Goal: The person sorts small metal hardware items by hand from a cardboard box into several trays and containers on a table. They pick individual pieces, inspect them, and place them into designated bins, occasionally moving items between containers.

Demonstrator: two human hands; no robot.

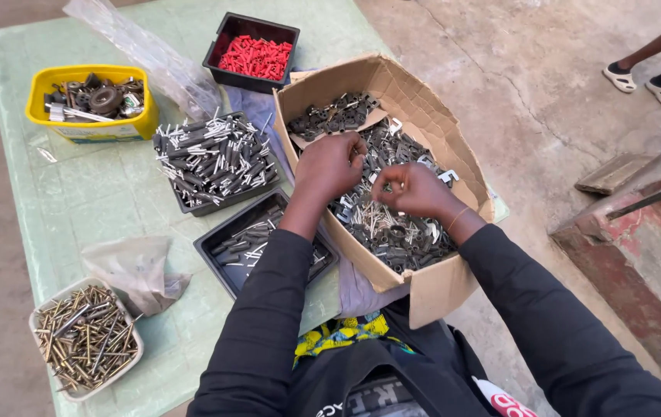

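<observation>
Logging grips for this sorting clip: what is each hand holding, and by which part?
Both hands, left hand and right hand, pinch small metal parts over the cardboard box; exact grip cannot be told.

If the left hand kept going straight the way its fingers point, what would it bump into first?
The left hand points away from the person, into the cardboard box. It would likely first meet the heap of dark metal parts at the box's far end, though depth is hard to judge.

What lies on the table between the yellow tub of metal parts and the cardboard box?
In the head view, a black tray heaped with grey metal anchors lies between the yellow tub and the cardboard box.
</observation>
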